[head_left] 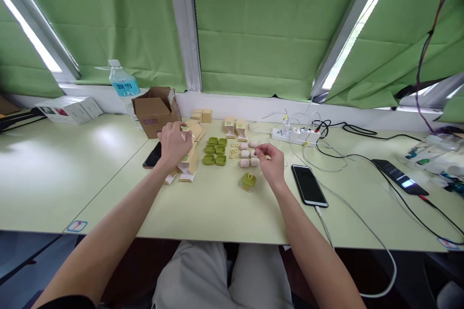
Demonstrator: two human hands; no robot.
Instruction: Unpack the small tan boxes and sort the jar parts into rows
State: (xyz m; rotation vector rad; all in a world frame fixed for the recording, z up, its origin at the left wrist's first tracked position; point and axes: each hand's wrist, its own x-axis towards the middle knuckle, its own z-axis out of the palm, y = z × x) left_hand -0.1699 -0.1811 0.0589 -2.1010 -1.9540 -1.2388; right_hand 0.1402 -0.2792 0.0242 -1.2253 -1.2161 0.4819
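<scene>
My left hand (175, 144) is curled over a group of small cream cartons (187, 166) with green labels, its fingers closed around one at the top. My right hand (270, 159) pinches with thumb and forefinger at the right end of a small pale roll (244, 153), in a cluster of several white and pinkish ones. Just left of these lie tiny yellow pieces (234, 150). Several green square lids (210, 148) form two columns between my hands. Nearer me stands a little clear container with a green lid and a ring on top (248, 181).
A brown cardboard box (154, 113) and a water bottle (123, 82) stand at the back left. Two cartons (229, 126) stand at the back. A phone (309, 185), a power strip (295, 135) and loose cables lie right. Another phone (152, 156) lies beside my left hand.
</scene>
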